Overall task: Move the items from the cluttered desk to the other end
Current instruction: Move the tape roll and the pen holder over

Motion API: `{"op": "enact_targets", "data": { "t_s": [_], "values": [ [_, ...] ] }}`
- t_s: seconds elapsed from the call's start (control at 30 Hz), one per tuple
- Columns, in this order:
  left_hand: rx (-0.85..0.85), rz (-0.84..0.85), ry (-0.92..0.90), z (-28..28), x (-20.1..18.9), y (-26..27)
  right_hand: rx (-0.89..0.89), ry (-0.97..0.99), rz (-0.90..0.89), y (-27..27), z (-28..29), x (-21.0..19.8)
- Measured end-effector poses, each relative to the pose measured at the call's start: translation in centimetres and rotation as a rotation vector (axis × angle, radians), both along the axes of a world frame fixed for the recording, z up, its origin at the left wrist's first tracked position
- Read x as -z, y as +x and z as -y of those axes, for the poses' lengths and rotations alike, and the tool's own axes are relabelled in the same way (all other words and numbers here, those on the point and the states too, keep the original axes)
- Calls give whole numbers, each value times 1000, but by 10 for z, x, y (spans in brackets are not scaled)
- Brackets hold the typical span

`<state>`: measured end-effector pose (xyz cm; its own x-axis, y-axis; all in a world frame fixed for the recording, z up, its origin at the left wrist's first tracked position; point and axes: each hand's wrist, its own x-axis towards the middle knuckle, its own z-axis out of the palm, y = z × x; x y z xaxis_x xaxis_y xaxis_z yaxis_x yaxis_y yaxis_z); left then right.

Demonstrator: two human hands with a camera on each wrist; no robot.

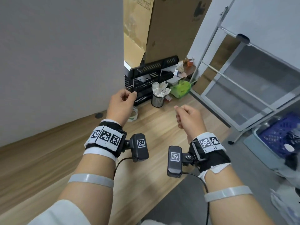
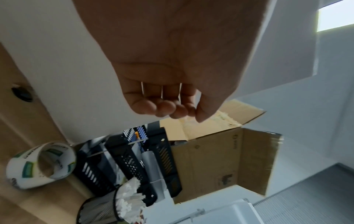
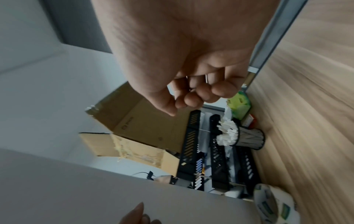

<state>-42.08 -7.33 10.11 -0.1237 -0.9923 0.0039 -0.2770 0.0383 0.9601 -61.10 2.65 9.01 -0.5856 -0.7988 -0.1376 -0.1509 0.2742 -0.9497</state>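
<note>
Clutter sits at the far end of the wooden desk (image 1: 162, 127): a black stacked tray rack (image 1: 151, 82), a black mesh cup (image 1: 157, 101) full of white sticks, a tape roll (image 1: 134, 113), a green pack (image 1: 181, 89) and a small red box (image 1: 168, 99). My left hand (image 1: 129, 96) hovers in front of the rack with loosely curled fingers, holding nothing. My right hand (image 1: 180, 114) hangs over the desk near the cup in a loose fist, empty. The left wrist view shows the left hand (image 2: 172, 109), the tape roll (image 2: 41, 165) and the rack (image 2: 134, 160). The right wrist view shows the right hand (image 3: 187, 100) and the cup (image 3: 249, 138).
A grey partition (image 1: 56, 54) walls the desk's left side. Behind the rack stands a large open cardboard box (image 1: 175, 26). On the right beyond the desk edge are a metal-framed shelf unit (image 1: 243, 82) and a blue crate (image 1: 279, 133) on the floor.
</note>
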Motion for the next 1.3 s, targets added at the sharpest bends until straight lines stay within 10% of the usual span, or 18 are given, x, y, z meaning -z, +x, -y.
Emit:
{"op": "enact_targets", "data": {
  "t_s": [0.7,1.3],
  "values": [
    [-506,428,491,87,185,-101,-260,262,-90,-131,216,196],
    [-660,290,369,73,206,-71,-451,129,-43,-96,222,213]
  ]
}}
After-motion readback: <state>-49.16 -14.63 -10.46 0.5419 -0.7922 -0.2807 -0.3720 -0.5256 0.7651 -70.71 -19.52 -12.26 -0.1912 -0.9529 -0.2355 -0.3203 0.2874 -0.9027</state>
